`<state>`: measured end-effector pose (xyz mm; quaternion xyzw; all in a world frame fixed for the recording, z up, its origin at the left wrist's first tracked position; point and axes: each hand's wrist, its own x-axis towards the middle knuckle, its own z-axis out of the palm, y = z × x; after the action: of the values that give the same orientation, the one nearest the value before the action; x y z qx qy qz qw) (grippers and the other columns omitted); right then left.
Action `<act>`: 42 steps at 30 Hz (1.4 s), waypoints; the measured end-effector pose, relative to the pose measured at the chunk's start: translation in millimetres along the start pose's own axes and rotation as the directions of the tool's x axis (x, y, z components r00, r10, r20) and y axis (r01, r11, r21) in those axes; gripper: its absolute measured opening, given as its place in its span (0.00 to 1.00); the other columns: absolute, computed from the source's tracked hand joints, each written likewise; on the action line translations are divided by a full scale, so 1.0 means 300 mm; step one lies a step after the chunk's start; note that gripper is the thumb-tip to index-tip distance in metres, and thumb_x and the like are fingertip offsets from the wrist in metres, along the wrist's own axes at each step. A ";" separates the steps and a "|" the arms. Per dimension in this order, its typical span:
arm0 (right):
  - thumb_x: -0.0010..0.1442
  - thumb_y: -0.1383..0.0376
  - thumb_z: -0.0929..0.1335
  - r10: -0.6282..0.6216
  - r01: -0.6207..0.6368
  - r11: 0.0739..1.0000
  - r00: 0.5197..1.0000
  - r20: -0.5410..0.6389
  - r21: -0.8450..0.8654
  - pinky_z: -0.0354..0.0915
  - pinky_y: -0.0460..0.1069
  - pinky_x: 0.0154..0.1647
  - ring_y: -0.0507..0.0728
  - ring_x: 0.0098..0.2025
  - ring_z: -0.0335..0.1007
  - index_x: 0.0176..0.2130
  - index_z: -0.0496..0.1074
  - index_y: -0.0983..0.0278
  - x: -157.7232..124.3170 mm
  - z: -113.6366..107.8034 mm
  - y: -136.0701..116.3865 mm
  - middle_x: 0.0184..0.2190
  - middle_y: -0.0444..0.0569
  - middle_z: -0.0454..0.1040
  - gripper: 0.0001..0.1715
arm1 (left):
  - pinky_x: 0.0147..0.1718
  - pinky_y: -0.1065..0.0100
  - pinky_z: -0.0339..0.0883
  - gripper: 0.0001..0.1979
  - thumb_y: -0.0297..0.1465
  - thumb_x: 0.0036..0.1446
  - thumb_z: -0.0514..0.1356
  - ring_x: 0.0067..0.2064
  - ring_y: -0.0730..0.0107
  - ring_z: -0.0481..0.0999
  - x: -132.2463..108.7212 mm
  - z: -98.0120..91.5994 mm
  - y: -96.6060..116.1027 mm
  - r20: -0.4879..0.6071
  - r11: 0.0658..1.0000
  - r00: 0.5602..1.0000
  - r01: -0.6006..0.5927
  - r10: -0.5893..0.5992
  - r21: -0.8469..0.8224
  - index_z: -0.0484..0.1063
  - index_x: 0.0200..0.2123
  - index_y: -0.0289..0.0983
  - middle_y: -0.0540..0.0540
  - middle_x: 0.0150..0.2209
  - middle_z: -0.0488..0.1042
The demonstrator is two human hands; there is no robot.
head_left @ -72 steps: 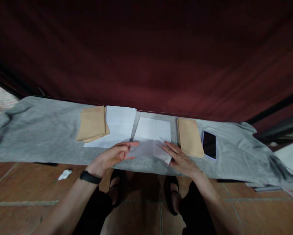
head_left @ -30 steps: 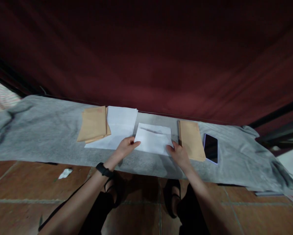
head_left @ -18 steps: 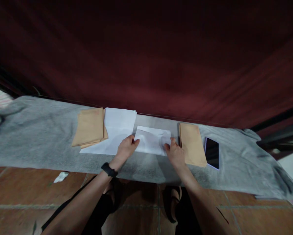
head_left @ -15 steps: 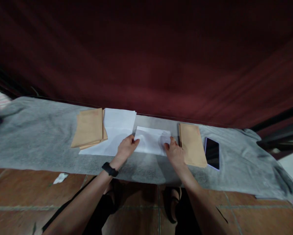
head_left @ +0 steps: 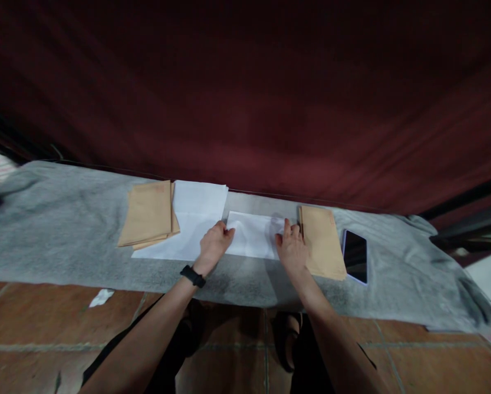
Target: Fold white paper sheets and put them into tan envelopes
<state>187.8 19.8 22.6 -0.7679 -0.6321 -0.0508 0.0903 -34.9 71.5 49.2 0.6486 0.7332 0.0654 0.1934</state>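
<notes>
A folded sheet of white paper (head_left: 251, 236) lies flat in front of me on the grey cloth. At its left edge is my left hand (head_left: 215, 241), fingers curled and thumb against the paper, gripping that edge. My right hand (head_left: 292, 247) rests at the paper's right end, thumb and fingers apart, fingertips on or beside the edge. Larger white sheets (head_left: 198, 208) lie just left of the folded one, partly under a stack of brown envelopes (head_left: 149, 213). Close to my right hand lies another pile of brown envelopes (head_left: 323, 243).
A phone (head_left: 355, 256) with a dark screen lies right of the envelopes. The grey cloth (head_left: 64, 224) covers a long, low surface in front of a dark red curtain (head_left: 245, 109). A crumpled white scrap (head_left: 101, 297) lies on the tiled floor (head_left: 35, 323).
My right fingers have stretched forward along the paper's right edge. My left hand has shifted slightly, its fingers a little higher on the left edge. The folded paper stays in place.
</notes>
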 end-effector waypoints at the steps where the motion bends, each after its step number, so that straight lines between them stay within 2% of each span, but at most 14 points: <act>1: 0.70 0.62 0.60 -0.011 0.011 1.000 1.000 -0.023 0.004 0.68 0.57 0.48 0.66 0.50 0.71 0.69 0.54 0.68 0.004 -0.001 0.000 0.54 0.66 0.71 0.32 | 0.41 0.64 0.69 0.14 0.41 0.65 0.54 0.47 0.55 0.80 0.000 -0.002 0.001 0.001 1.000 1.000 0.004 -0.004 0.000 0.73 0.45 0.40 0.41 0.40 0.81; 6: 0.68 0.67 0.60 -0.075 0.079 0.996 0.993 -0.096 0.043 0.63 0.61 0.56 0.68 0.58 0.64 0.64 0.63 0.68 0.018 -0.005 -0.009 0.63 0.65 0.64 0.27 | 0.41 0.64 0.69 0.14 0.41 0.64 0.55 0.47 0.55 0.80 0.010 -0.004 0.005 0.017 1.000 1.000 0.021 -0.021 -0.016 0.73 0.45 0.40 0.41 0.41 0.81; 10: 0.69 0.67 0.59 -0.149 0.166 0.967 0.984 -0.099 0.191 0.59 0.63 0.62 0.68 0.65 0.57 0.64 0.64 0.68 0.024 0.012 -0.036 0.67 0.63 0.60 0.26 | 0.40 0.64 0.69 0.14 0.41 0.64 0.55 0.47 0.55 0.80 0.020 -0.001 0.007 0.025 1.000 1.000 0.015 -0.014 -0.016 0.73 0.44 0.40 0.40 0.41 0.81; 13: 0.71 0.64 0.58 -0.214 0.221 0.936 0.975 -0.054 0.276 0.54 0.61 0.68 0.64 0.70 0.52 0.65 0.64 0.68 0.025 0.033 -0.067 0.69 0.59 0.59 0.26 | 0.41 0.63 0.70 0.14 0.41 0.64 0.55 0.47 0.55 0.80 0.015 -0.005 0.014 0.019 1.000 1.000 0.011 -0.011 0.015 0.73 0.45 0.40 0.40 0.42 0.81; 18: 0.73 0.59 0.57 -0.249 0.229 0.945 0.967 0.058 0.235 0.49 0.59 0.71 0.62 0.73 0.47 0.68 0.60 0.67 0.015 0.063 -0.098 0.72 0.56 0.53 0.30 | 0.42 0.62 0.70 0.16 0.40 0.65 0.53 0.47 0.53 0.81 -0.008 -0.004 0.031 -0.017 0.996 1.000 0.008 -0.007 0.085 0.71 0.50 0.38 0.38 0.42 0.81; 23: 0.73 0.56 0.57 -0.229 0.212 0.959 0.970 0.076 0.189 0.47 0.62 0.71 0.63 0.73 0.47 0.69 0.58 0.64 -0.001 0.100 -0.092 0.72 0.56 0.52 0.31 | 0.41 0.60 0.70 0.20 0.39 0.68 0.49 0.45 0.51 0.81 -0.029 0.018 0.038 -0.094 0.988 0.994 -0.032 0.046 0.151 0.65 0.56 0.33 0.35 0.39 0.80; 30: 0.73 0.56 0.58 -0.238 0.231 0.958 0.971 0.024 0.170 0.46 0.63 0.71 0.64 0.72 0.48 0.69 0.58 0.63 -0.012 0.124 -0.093 0.71 0.56 0.53 0.30 | 0.41 0.62 0.70 0.20 0.38 0.69 0.47 0.43 0.53 0.82 -0.048 0.027 0.038 -0.129 0.975 0.987 -0.069 0.099 0.213 0.62 0.58 0.33 0.36 0.37 0.80; 37: 0.73 0.57 0.58 -0.239 0.242 0.958 0.970 -0.040 0.152 0.46 0.62 0.71 0.64 0.72 0.50 0.69 0.58 0.64 -0.017 0.141 -0.096 0.71 0.56 0.55 0.30 | 0.40 0.61 0.69 0.18 0.35 0.71 0.45 0.40 0.53 0.82 -0.052 0.052 0.031 -0.141 0.951 0.967 -0.173 0.214 0.258 0.65 0.56 0.32 0.36 0.34 0.79; 42: 0.73 0.57 0.58 -0.242 0.256 0.954 0.965 -0.100 0.156 0.47 0.63 0.70 0.65 0.70 0.53 0.69 0.59 0.64 -0.018 0.160 -0.095 0.70 0.58 0.57 0.30 | 0.49 0.53 0.67 0.17 0.25 0.68 0.45 0.47 0.51 0.79 -0.054 0.066 0.036 -0.228 0.896 0.921 -0.212 0.317 0.390 0.70 0.52 0.31 0.32 0.45 0.78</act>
<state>157.2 29.7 -23.4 -0.6691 -0.7217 -0.0393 0.1728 -16.1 54.2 38.0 0.7509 0.6568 0.0499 -0.0466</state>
